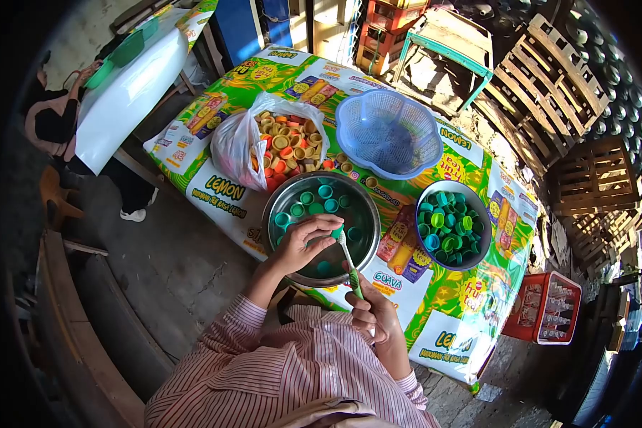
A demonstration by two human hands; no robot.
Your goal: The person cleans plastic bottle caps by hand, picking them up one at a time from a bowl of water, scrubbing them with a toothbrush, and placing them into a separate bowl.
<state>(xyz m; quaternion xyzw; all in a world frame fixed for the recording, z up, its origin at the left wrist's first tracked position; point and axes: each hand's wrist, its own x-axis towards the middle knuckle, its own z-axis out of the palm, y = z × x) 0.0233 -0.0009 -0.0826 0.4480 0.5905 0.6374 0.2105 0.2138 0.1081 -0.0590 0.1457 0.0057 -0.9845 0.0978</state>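
Over a metal basin (269, 214) of water, my left hand (301, 245) pinches a green bottle cap (337, 232). Several more green caps (297, 210) sit in the basin. My right hand (372, 314) grips a green-and-white toothbrush (353, 274) by its handle, and the bristle end meets the cap. To the right stands a bowl (486, 239) full of green caps. A plastic bag (234, 146) holding yellow and orange caps lies beyond the basin, left of a blue perforated basket (349, 118).
A printed cloth (225, 203) covers the table. Two loose yellow caps (371, 182) lie near the basket. A red crate (542, 308) is on the floor at right. Another person (53, 118) holds a green item at a white table (132, 93) on the left. Wooden pallets (549, 75) lean at the back right.
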